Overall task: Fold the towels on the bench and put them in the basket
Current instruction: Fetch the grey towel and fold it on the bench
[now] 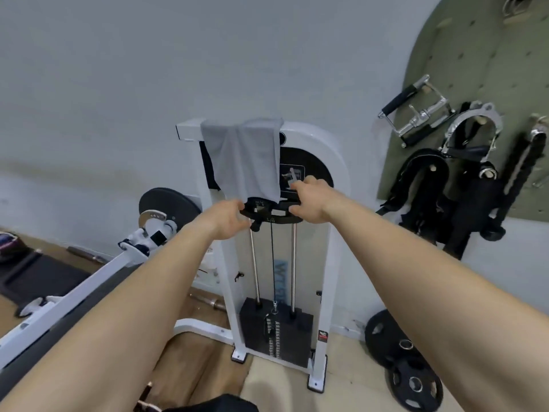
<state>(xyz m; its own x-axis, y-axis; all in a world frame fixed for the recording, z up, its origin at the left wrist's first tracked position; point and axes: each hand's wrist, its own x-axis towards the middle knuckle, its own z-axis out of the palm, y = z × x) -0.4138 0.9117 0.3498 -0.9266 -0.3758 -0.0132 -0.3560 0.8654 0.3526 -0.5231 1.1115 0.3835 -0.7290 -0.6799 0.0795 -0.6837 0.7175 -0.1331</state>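
Forearms extended forward from the bottom edge of the view, bare, converging on one target. Bench [59, 334] lay low on the left, dark pad on a white frame; no towel was visible on the part of it in view. Weight plates [416, 382] lay on the floor to the right.

Left hand [228, 215] sat at the lower left corner of the towel [243, 156], fingers curled toward the hem. Right hand [312, 200] sat just beside the lower right corner, fingers bent and thumb out below. Both sets of fingers were narrow, but whether either actually pinched cloth or only a black bracket [267, 217] behind the hem could not be told.

The towel was grey and hung draped over the top bar of a white cable machine [329, 162], well above the weight stack [276, 331]. Behind, a pale wall, and to the right a green pegboard [463, 55] with handles hung on it. No basket was in view.

Judged step: collecting this towel, folding not yet begun. The next move likely calls for a sure pinch on both lower corners, then a lift up and toward the body so the cloth slides off the bar without snagging, and a turn to the bench to lay it flat.
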